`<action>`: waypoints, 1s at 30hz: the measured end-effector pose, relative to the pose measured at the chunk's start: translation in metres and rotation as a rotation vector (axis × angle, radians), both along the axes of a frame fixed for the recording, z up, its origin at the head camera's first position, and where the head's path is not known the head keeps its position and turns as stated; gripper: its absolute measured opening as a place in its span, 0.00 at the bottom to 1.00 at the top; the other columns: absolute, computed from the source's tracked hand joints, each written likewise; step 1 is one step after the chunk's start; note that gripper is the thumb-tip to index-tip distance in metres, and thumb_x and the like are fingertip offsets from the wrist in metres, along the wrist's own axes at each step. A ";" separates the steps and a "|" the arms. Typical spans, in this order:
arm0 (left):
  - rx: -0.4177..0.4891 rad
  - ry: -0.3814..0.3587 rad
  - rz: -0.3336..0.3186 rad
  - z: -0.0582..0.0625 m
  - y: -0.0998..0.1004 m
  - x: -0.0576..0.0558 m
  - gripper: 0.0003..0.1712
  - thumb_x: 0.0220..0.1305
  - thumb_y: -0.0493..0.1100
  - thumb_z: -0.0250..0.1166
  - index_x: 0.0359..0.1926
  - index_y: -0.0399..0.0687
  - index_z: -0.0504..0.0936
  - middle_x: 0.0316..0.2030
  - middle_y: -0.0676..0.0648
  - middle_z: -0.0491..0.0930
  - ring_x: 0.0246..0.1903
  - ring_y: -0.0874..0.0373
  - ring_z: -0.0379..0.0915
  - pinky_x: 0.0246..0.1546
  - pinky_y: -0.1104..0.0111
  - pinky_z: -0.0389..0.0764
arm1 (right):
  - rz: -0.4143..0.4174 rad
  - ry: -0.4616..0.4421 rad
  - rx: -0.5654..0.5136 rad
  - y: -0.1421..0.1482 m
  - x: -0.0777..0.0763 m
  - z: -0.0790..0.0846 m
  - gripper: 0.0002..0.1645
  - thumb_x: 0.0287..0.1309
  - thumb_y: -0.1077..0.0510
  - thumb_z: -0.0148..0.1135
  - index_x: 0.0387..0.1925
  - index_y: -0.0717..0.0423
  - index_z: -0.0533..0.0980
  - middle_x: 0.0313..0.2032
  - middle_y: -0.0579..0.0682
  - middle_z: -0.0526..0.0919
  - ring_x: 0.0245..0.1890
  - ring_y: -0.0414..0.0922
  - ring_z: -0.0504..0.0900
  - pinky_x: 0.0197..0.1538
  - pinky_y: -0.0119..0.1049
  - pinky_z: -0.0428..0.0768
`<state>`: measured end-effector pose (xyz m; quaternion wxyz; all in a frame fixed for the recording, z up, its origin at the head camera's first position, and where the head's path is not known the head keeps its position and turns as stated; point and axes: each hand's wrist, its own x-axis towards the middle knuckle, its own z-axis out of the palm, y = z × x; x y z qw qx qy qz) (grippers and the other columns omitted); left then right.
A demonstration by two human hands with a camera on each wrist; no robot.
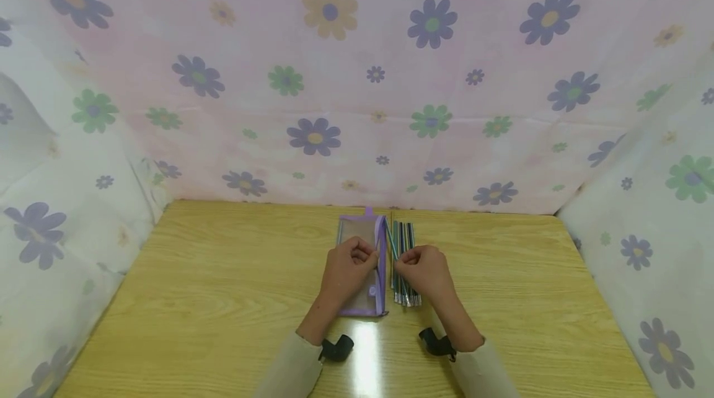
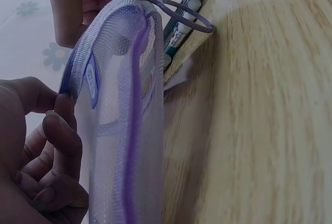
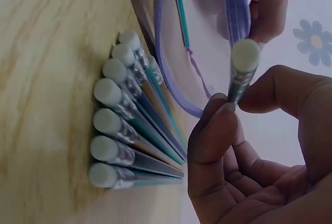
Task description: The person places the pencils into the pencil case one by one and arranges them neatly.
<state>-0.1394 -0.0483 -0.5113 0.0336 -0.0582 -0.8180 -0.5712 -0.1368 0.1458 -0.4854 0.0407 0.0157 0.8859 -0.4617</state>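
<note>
"So, how far along does this look?"

"Early, I'd judge. One pencil (image 3: 179,9) looks to be inside the mesh case (image 1: 357,227), and the held pencil (image 3: 244,56) is up by the open side; the others aren't in yet"

"Where does the case sit?"

"On the surface (image 1: 234,268), in front of the person, its open long side facing the pencils"

"And the fingers of each hand?"

"Those of the left hand (image 1: 348,269) pinch the zip edge (image 2: 78,68) and hold it up, so the mouth gapes. The fingers of the right hand (image 1: 429,271) pinch the held pencil against the thumb, near the white eraser, which points back toward the wrist camera"

"Is its far end inside the case?"

"I can't tell. Seen from the head, it slants toward the zip edge, but whether the end goes past that edge is unclear"

"What's left, then?"

"The loose pencils (image 3: 111,123), seven at least going by their erasers. They lie side by side just right of the case, eraser ends toward the person. As far as I can judge, those remain, plus the one in the fingers, and the zip is undone too"
</note>
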 end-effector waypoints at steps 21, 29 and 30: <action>0.012 0.010 -0.006 0.000 0.001 -0.001 0.04 0.68 0.40 0.73 0.35 0.50 0.85 0.25 0.56 0.86 0.25 0.64 0.82 0.30 0.72 0.82 | -0.048 -0.071 -0.262 -0.018 0.002 -0.010 0.08 0.59 0.64 0.67 0.36 0.67 0.86 0.26 0.54 0.88 0.22 0.48 0.87 0.29 0.41 0.88; 0.019 0.002 -0.014 0.000 0.003 0.000 0.04 0.68 0.40 0.73 0.36 0.49 0.86 0.25 0.56 0.86 0.24 0.63 0.81 0.27 0.72 0.81 | -0.037 -0.069 -0.255 -0.021 0.003 -0.015 0.07 0.60 0.63 0.68 0.35 0.66 0.86 0.26 0.53 0.88 0.22 0.48 0.88 0.29 0.41 0.88; 0.021 0.000 -0.016 0.000 0.003 0.000 0.04 0.68 0.40 0.73 0.36 0.49 0.86 0.25 0.55 0.86 0.24 0.64 0.81 0.27 0.72 0.80 | -0.037 -0.070 -0.260 -0.021 0.003 -0.015 0.07 0.60 0.64 0.68 0.35 0.66 0.86 0.26 0.53 0.88 0.22 0.49 0.88 0.29 0.41 0.88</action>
